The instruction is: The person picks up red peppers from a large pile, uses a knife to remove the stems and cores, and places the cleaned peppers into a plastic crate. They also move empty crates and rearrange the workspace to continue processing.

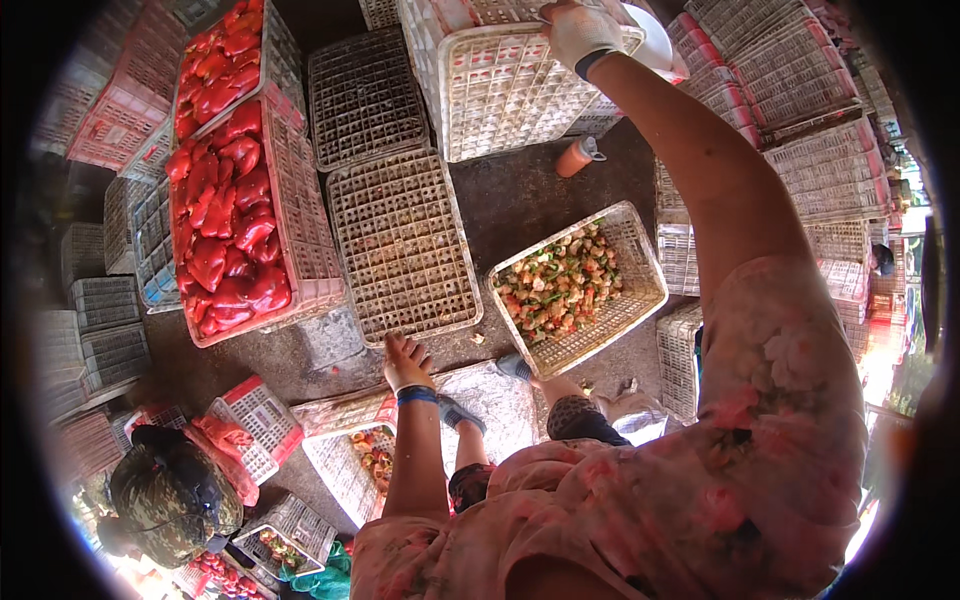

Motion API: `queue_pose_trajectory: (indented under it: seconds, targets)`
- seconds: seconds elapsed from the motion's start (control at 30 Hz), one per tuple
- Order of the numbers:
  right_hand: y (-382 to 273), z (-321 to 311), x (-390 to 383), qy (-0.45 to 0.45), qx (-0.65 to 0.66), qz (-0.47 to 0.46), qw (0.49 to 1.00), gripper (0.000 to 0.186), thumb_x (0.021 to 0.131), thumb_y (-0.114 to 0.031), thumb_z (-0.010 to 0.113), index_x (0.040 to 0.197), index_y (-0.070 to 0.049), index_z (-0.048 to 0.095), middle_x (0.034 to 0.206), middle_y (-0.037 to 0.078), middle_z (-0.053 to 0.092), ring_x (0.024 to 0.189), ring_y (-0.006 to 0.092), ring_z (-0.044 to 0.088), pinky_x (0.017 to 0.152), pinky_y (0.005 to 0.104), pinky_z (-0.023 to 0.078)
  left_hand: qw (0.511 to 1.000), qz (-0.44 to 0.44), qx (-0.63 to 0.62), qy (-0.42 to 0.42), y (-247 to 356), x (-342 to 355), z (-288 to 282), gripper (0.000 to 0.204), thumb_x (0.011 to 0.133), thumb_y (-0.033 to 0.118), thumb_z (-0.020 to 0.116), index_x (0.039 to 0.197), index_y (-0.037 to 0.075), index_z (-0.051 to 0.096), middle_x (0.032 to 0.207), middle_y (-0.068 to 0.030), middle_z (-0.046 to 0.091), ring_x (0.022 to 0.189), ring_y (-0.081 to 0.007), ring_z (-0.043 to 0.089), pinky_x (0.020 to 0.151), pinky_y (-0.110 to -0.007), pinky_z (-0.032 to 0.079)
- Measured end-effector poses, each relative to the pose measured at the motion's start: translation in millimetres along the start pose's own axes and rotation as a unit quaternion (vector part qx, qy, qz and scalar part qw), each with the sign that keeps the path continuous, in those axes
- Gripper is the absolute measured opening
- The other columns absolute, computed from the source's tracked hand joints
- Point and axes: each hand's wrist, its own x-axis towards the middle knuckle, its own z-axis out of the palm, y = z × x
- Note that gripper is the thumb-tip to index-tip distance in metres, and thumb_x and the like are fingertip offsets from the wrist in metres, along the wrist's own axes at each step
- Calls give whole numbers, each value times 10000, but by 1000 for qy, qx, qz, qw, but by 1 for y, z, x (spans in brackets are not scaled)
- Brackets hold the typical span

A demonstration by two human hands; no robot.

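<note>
My right hand, in a white glove, reaches far forward and is closed on the upper rim of a whitish plastic crate, which stands tipped with its lattice side toward me. My left hand is bare, with a blue band at the wrist. Its fingers are a little bent and apart, by the near edge of an upside-down or empty lattice crate; whether they touch it I cannot tell. Behind that lies a darker lattice crate. To the right, a tilted crate holds pepper cores and trimmings.
Crates heaped with red peppers stand at left. An orange bottle sits on the floor. Tall crate stacks line the right. Another person in a camouflage cap is at lower left, near a crate of trimmings.
</note>
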Motion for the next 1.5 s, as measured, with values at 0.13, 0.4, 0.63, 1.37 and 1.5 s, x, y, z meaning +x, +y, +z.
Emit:
queue_pose_trajectory:
  seconds: [0.13, 0.4, 0.63, 1.37, 1.5]
  targets:
    - [15, 35, -19, -17, -327, -29, 944, 299, 887, -333, 620, 1144, -181, 641, 1081, 120, 626, 935, 359, 648, 779, 514, 527, 994, 2, -46, -98, 18, -27, 48, 1036, 847, 728, 548, 1507, -13, 251, 1529, -206, 337, 1363, -429, 384, 1086, -632, 292]
    - [-16, 47, -120, 39, -174, 0, 984, 82, 797, -91, 590, 866, -69, 628, 877, 141, 602, 792, 377, 632, 671, 496, 516, 956, 43, -97, -272, 114, -101, 259, 1010, 798, 674, 664, 1564, 202, 204, 1615, -193, 106, 1400, -497, 282, 1043, -728, 285]
    - [-23, 29, -148, 14, -97, -11, 995, 129, 718, -21, 602, 835, -73, 619, 851, 132, 594, 776, 382, 623, 637, 485, 503, 967, -10, -166, -193, 117, -91, 328, 524, 848, 429, 739, 1245, 142, 554, 1236, -95, 542, 950, -312, 574, 856, -608, 533]
    - [82, -51, -115, 260, 201, 317, 890, 231, 888, -289, 692, 1074, -159, 732, 712, -28, 606, 496, 84, 482, 465, 258, 424, 895, -86, -316, -304, 37, -69, 225, 466, 784, 133, 599, 1242, 51, 570, 1180, -162, 638, 1073, -391, 602, 741, -447, 560]
    - [137, -41, -90, 217, 190, 301, 909, 324, 878, -379, 669, 1063, -116, 716, 714, 27, 618, 531, 133, 539, 479, 317, 450, 917, -98, -285, -261, 64, -86, 214, 541, 768, 170, 608, 1294, 60, 541, 1283, -162, 572, 1148, -420, 546, 742, -454, 547]
